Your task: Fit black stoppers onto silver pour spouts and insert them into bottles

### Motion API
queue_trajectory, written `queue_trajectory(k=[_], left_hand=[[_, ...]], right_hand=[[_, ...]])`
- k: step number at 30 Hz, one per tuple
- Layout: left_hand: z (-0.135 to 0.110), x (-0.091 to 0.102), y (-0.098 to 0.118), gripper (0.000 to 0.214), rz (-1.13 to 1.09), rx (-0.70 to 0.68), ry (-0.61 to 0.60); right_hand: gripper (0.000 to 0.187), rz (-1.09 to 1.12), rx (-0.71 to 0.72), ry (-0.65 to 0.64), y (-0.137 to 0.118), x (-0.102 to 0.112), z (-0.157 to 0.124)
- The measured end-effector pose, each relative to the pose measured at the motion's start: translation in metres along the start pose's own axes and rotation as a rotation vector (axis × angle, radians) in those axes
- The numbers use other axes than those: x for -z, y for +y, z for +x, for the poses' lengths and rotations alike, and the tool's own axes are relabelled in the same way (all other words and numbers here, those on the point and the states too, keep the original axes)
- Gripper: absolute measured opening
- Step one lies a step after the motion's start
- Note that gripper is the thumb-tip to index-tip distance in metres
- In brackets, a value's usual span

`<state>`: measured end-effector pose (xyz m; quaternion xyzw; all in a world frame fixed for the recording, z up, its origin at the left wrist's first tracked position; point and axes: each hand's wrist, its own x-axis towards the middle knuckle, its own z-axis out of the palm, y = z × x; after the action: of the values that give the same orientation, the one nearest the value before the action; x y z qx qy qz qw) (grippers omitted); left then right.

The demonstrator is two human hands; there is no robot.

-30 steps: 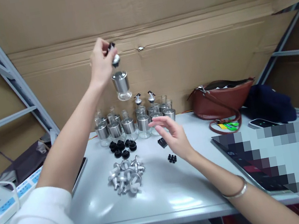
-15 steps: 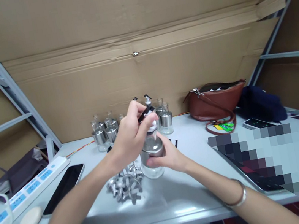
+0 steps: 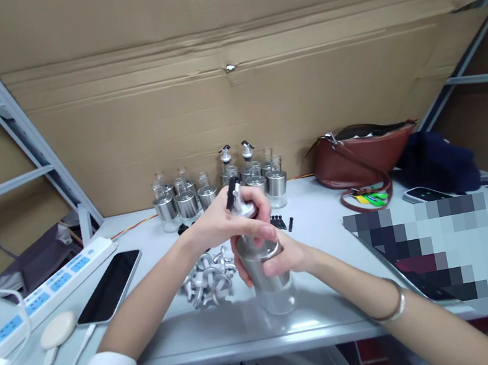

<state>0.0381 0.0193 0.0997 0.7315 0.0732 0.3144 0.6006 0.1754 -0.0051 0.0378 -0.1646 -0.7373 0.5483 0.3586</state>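
A glass bottle with a steel collar (image 3: 266,267) is held upright over the near middle of the grey table (image 3: 342,310). My right hand (image 3: 280,255) is wrapped round its steel collar. My left hand (image 3: 225,220) is closed over the spout cap (image 3: 235,200) on top of the bottle. Just left of the bottle lies a heap of several silver spout parts (image 3: 208,274). Behind stand several more bottles (image 3: 208,192) near the cardboard wall; two carry spouts. Small black pieces (image 3: 279,221) lie behind my right hand.
A phone (image 3: 109,287), a white power strip (image 3: 49,286) and a round white charger (image 3: 57,330) lie at the left. A brown bag (image 3: 362,155), a dark cloth (image 3: 439,164) and a second phone (image 3: 423,195) sit at the right. A blurred dark slab (image 3: 428,263) lies near right.
My left hand brought the bottle down from high against the cardboard to the table's near middle. My right hand, open a second ago, has closed round its steel collar.
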Motion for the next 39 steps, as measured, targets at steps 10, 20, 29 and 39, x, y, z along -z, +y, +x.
queue_trajectory(k=[10, 20, 29, 39], left_hand=[[0.006, -0.015, -0.001, 0.04, -0.155, -0.018, -0.023], [0.011, -0.025, 0.0, 0.03, -0.186, -0.171, 0.484], [0.009, -0.033, 0.006, 0.034, -0.075, -0.251, 0.601], [0.013, -0.031, 0.007, 0.043, -0.102, -0.215, 0.686]], right_hand=[[0.058, 0.717, -0.372, -0.586, 0.004, 0.014, -0.011], [0.044, 0.568, -0.183, -0.031, -0.01, -0.004, -0.004], [0.046, 0.07, 0.048, 0.364, -0.009, -0.017, 0.0], [0.039, -0.467, 0.105, 0.635, -0.011, -0.019, 0.003]])
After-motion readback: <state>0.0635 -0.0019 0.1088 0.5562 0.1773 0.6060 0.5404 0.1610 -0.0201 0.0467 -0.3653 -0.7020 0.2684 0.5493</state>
